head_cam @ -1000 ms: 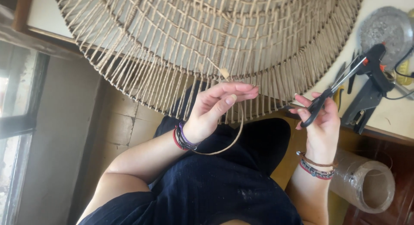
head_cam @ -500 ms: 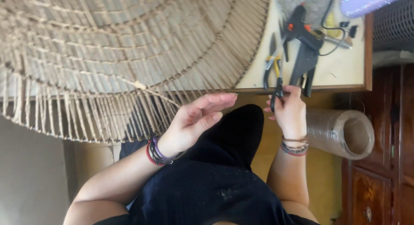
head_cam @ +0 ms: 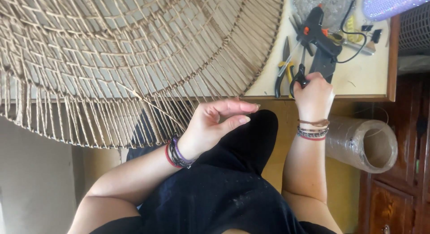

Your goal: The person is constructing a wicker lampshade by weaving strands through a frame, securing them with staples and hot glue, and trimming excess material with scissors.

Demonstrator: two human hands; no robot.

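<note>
scissors (head_cam: pixel 299 77) on cream table (head_cam: pixel 363 77)

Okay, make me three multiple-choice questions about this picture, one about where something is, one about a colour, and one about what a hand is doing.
1. Where does the black glue gun with orange trigger lie?
A. on the pale tabletop
B. on the person's lap
C. on the floor

2. What colour is the big round woven cord piece?
A. blue
B. beige
C. black

3. What is the right hand doing?
A. hanging open in the air
B. closed on black-handled scissors at the table edge
C. resting on the clear plastic roll

Answers: 1 A, it lies among the tools there; 2 B, tan cords throughout; 3 B, fingers curl round the handle.
</note>
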